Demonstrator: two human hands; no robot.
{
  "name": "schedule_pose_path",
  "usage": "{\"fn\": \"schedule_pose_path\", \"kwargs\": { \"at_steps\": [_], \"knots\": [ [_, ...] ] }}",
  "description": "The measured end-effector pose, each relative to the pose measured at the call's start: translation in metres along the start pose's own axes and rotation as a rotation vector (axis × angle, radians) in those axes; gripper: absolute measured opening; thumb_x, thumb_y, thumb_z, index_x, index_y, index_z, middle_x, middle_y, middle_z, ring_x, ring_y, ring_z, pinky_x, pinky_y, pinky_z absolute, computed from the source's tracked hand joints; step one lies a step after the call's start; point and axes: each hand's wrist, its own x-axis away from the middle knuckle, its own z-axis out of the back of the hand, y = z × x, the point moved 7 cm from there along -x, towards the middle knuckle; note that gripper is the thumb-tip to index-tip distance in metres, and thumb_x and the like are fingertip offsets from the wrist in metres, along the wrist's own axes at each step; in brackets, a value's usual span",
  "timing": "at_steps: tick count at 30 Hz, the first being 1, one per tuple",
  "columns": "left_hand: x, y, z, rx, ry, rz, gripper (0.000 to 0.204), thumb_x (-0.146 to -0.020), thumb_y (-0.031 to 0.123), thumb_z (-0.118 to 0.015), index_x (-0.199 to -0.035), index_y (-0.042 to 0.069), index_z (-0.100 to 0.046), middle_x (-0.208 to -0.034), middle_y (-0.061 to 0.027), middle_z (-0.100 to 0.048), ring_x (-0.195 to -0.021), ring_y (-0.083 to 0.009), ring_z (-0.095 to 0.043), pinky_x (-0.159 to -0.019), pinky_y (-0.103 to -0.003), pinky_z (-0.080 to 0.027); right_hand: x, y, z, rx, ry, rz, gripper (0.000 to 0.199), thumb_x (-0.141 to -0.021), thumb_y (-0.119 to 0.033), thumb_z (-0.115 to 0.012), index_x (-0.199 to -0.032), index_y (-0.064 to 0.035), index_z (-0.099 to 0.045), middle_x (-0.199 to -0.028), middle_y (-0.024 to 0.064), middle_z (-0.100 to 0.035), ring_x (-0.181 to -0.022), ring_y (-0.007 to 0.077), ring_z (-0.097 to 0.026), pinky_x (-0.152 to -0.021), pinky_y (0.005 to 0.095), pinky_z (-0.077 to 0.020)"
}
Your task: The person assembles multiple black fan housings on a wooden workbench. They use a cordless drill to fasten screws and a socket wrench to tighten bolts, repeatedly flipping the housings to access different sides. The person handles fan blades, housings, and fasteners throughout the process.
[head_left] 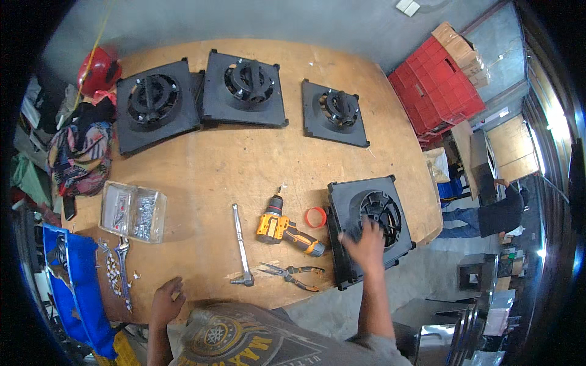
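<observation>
My right hand (pixel 366 245) rests with spread fingers on the round ribbed centre of a black square plate (pixel 345 198), at the table's right front. This plate lies stacked on another black piece. My left hand (pixel 166 302) hovers at the front edge, holding nothing, its fingers loosely apart. Between the hands lie a yellow and black cordless drill (pixel 274 227), a silver ratchet wrench (pixel 242 247) and open pliers (pixel 294 274). A red ring (pixel 315 217) sits beside the stack.
Black plates with round hubs (pixel 247 79) lie toward the back, one (pixel 336 116) apart. A clear box of screws (pixel 134 210), loose fasteners with a wrench (pixel 122 259) and a blue bin (pixel 73 287) are left. Red crates (pixel 433 91) stand back right; another person (pixel 488 210) bends beyond.
</observation>
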Motion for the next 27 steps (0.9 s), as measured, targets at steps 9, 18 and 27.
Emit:
{"fn": "schedule_pose_path", "kwargs": {
  "at_steps": [9, 18, 27],
  "knots": [
    [-0.007, 0.044, 0.008, -0.22, -0.022, -0.28, 0.049, -0.086, 0.025, -0.066, -0.129, 0.004, -0.058, -0.12, -0.0197, -0.065, -0.102, -0.0324, -0.066, -0.091, -0.042, -0.051, 0.018, 0.029, -0.026, 0.025, 0.114, 0.123, 0.107, -0.057, -0.038, -0.087, -0.146, -0.0074, -0.037, -0.129, 0.0245, -0.052, -0.122, 0.0425, -0.048, -0.101, 0.054, -0.0409],
    [0.061, -0.032, 0.017, -0.21, 0.08, -0.147, 0.052, -0.083, 0.024, -0.066, -0.129, 0.003, -0.057, -0.12, -0.0222, -0.064, -0.104, -0.038, -0.063, -0.092, -0.046, -0.05, -0.037, 0.078, 0.125, -0.669, 0.177, -0.008, 0.076, -0.068, -0.017, -0.074, -0.136, 0.003, -0.049, -0.104, 0.0194, -0.068, -0.088, 0.0253, -0.067, -0.082, 0.0344, -0.0521],
    [0.067, 0.001, 0.007, 0.103, 0.026, -0.198, 0.052, -0.086, 0.02, -0.068, -0.133, 0.001, -0.054, -0.118, -0.0202, -0.066, -0.105, -0.0306, -0.067, -0.093, -0.04, -0.052, 0.108, -0.053, 0.22, -1.242, 0.036, 0.372, 0.093, -0.062, -0.03, -0.081, -0.139, 0.006, -0.043, -0.109, 0.0165, -0.061, -0.091, 0.0231, -0.063, -0.083, 0.0326, -0.0516]
  ]
}}
